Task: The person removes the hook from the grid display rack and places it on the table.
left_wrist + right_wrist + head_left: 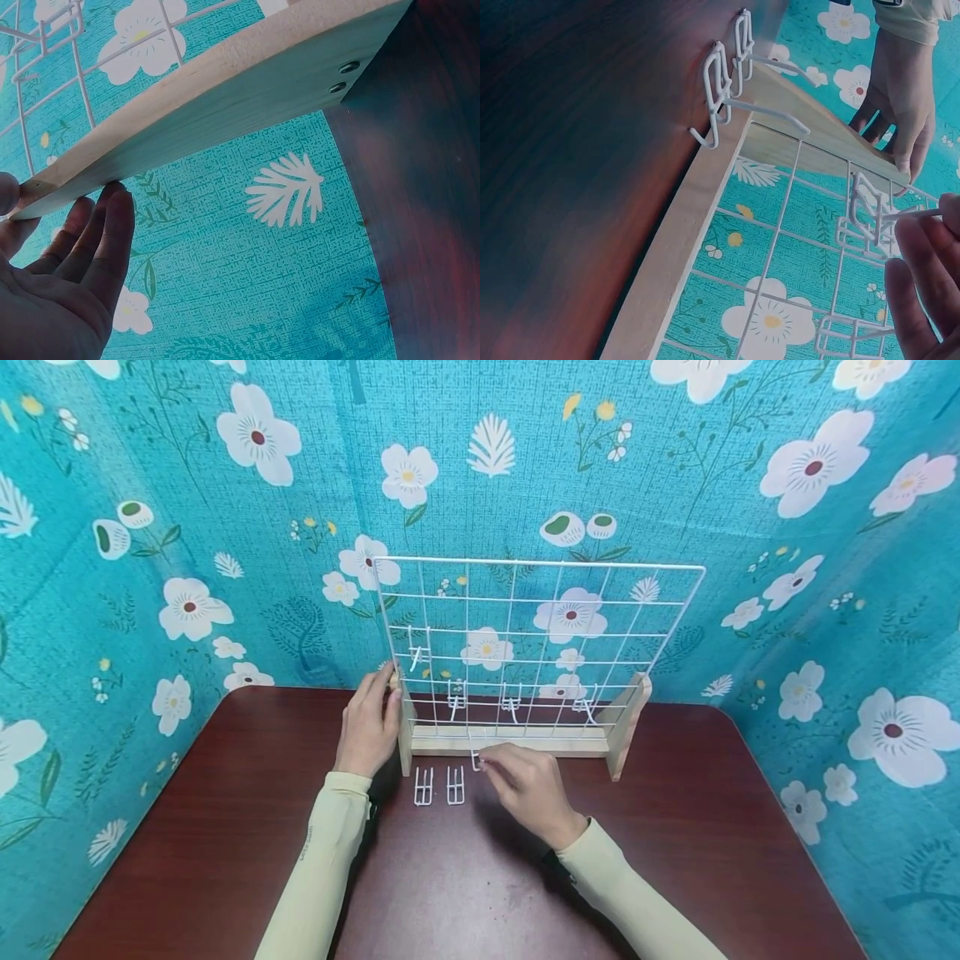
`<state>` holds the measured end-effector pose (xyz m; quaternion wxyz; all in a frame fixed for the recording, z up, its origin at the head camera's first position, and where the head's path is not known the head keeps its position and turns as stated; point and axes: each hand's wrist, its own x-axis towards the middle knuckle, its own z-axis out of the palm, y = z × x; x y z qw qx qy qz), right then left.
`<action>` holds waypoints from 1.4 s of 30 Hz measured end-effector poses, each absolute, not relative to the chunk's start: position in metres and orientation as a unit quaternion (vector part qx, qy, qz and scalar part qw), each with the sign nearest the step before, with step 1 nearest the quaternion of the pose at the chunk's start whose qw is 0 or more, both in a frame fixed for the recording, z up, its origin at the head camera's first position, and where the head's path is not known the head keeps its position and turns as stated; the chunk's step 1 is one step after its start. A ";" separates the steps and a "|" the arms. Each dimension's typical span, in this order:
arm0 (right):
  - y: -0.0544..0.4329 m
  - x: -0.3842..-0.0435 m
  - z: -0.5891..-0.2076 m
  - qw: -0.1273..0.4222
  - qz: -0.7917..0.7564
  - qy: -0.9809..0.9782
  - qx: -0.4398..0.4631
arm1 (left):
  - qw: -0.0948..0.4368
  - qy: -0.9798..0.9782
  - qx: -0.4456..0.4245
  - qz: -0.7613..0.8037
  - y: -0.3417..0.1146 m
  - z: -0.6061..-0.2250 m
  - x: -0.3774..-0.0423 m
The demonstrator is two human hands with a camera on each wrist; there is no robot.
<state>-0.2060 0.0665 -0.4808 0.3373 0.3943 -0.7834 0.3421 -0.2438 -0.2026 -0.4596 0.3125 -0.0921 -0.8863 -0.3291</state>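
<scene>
Small dark lettering [307, 843] on the left sleeve [321, 864] is too tiny to read.

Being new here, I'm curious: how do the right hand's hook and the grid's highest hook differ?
The right hand pinches the held hook; the highest hook hangs on the wire grid, untouched. The held hook is near the wooden crossbar; the highest hook is well above it. Both are white wire.

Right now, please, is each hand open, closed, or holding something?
Left hand: holding the wooden side panel.
Right hand: closed, pinching a white hook.
</scene>
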 end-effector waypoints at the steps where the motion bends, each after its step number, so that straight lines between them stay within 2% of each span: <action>1: 0.067 -0.206 -0.481 0.335 0.341 -0.786 0.392 | 0.311 -0.887 -0.091 -0.329 -0.202 -0.460 -0.244; 42: 0.067 -0.214 -0.497 0.238 0.298 -0.861 0.338 | 0.300 -0.891 -0.087 -0.330 -0.203 -0.459 -0.245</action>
